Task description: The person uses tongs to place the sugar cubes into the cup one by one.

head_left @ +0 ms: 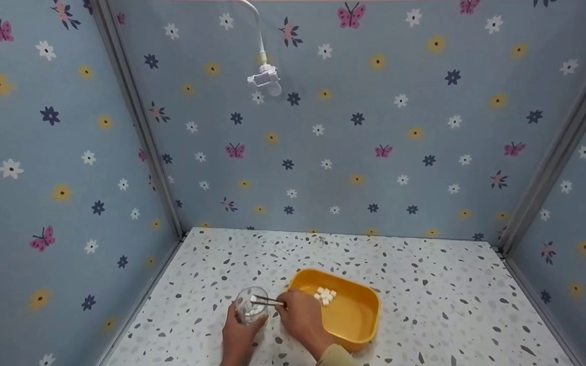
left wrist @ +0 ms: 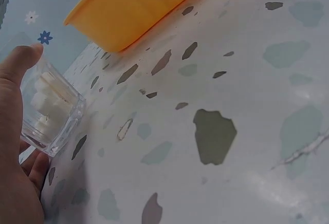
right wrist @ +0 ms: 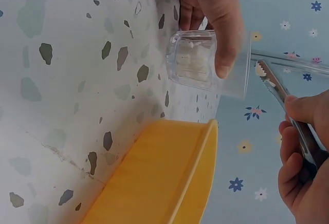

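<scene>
My left hand [head_left: 239, 336] grips a clear glass [left wrist: 72, 113] that stands on the speckled table, thumb on one side and fingers on the other. Several white cubes [right wrist: 193, 62] lie in the bottom of the glass. My right hand [head_left: 303, 316] holds metal tongs [right wrist: 280, 90] with toothed tips, which reach across to the mouth of the glass. Something white, apparently a cube, shows at the tong tips [right wrist: 261, 71]. Beneath and beside the right hand is a yellow tray [head_left: 376, 317], with several white cubes [head_left: 325, 296] grouped in its far left part.
The white speckled tabletop [head_left: 425, 284] carries the glass and tray. Patterned blue panels [head_left: 323, 127] enclose it at the back and both sides, with grey metal posts [head_left: 143, 122] in the corners. A white bendy arm with a clamp [head_left: 265, 76] hangs high at the back.
</scene>
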{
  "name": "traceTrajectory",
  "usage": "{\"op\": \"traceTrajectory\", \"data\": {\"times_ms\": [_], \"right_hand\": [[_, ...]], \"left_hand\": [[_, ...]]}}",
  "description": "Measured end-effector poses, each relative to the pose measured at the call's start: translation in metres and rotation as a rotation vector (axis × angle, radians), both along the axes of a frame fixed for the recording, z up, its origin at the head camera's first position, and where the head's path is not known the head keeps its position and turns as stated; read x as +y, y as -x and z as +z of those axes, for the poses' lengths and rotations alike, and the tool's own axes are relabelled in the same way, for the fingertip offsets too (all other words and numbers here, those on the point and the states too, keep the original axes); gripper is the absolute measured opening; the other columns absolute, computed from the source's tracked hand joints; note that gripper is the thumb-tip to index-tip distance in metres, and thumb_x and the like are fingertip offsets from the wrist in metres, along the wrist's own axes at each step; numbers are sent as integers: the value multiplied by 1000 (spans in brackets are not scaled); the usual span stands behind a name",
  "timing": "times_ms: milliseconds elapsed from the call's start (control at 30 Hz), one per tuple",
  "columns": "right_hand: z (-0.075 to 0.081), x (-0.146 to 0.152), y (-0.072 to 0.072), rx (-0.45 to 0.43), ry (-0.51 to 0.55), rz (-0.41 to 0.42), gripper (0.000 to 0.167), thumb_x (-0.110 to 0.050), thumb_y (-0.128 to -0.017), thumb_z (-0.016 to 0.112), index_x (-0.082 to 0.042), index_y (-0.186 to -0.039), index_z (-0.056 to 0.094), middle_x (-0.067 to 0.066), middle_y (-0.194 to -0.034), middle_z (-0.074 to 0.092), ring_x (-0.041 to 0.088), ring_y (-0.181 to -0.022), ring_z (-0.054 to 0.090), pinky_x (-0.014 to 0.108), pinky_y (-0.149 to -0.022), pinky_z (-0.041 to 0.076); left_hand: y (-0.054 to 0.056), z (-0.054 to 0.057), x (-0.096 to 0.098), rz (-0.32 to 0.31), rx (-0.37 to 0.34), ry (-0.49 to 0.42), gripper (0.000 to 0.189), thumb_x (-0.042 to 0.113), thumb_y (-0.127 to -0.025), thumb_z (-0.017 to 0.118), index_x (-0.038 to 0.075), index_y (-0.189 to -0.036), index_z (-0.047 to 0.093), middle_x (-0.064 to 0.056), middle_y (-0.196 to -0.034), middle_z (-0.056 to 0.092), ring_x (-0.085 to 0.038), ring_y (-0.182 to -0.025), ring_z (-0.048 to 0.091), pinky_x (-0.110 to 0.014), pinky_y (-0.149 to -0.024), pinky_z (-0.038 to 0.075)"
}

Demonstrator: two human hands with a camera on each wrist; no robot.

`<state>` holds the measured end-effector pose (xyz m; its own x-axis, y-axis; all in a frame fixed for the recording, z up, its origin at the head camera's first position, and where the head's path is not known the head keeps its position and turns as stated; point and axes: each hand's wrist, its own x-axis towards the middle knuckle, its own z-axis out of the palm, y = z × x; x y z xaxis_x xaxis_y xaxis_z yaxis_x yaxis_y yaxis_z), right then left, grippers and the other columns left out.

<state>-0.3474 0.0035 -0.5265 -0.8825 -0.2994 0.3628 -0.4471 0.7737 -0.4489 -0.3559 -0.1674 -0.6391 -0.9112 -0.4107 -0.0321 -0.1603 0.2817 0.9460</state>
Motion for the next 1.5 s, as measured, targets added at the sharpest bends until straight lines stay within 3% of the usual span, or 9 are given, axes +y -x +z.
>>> {"op": "traceTrajectory", "data": {"times_ms": [267, 533, 867, 1133, 1333, 1500], "right_hand": [[-6, 0, 0, 47, 11, 1, 6, -19, -82, 78, -17, -88, 77, -7, -79, 67, 5, -66, 59, 29, -58, 52], [-5, 8, 3, 15, 18, -29, 9, -21, -83, 78, -17, -91, 77, -9, -82, 67, 5, -69, 60, 28, -62, 53], [-6, 72, 17, -108, 8, -153, 13, -22, -86, 76, -15, -97, 76, -7, -83, 66, 7, -66, 54, 26, -62, 52], [-29, 129, 24, -69, -75, -211, 5, -15, -82, 78, -12, -83, 75, -6, -73, 66, 9, -61, 56, 34, -54, 50], [-36, 140, 27, -158, -119, -225, 5, -15, -83, 77, -11, -82, 75, -7, -69, 63, 11, -58, 50, 34, -55, 49], [-38, 137, 29, -158, -152, -231, 5, -16, -83, 77, -12, -83, 75, -5, -70, 63, 13, -59, 52, 36, -57, 51]], "left_hand": [[0, -2, -1, 7, 4, 1, 108, 48, -68, 86, 4, -149, 29, -28, -144, 40, -39, -131, 41, -54, -104, 37], [4, -3, -1, 4, 8, 30, 109, 49, -66, 86, 4, -148, 30, -27, -146, 38, -40, -133, 38, -54, -106, 35], [7, 0, -7, 18, 54, 69, 105, 40, -67, 88, 3, -148, 31, -27, -145, 38, -42, -133, 37, -54, -107, 34], [4, -5, -7, 15, 28, 58, 106, 40, -67, 88, 5, -148, 30, -27, -146, 37, -42, -134, 36, -54, -107, 35], [7, -8, -3, 22, -6, 27, 106, 38, -68, 88, 6, -149, 29, -25, -148, 35, -41, -135, 33, -53, -108, 33], [6, -9, 1, 35, -27, 26, 107, 36, -67, 88, 6, -150, 27, -25, -149, 34, -41, -136, 33, -53, -109, 32]]}}
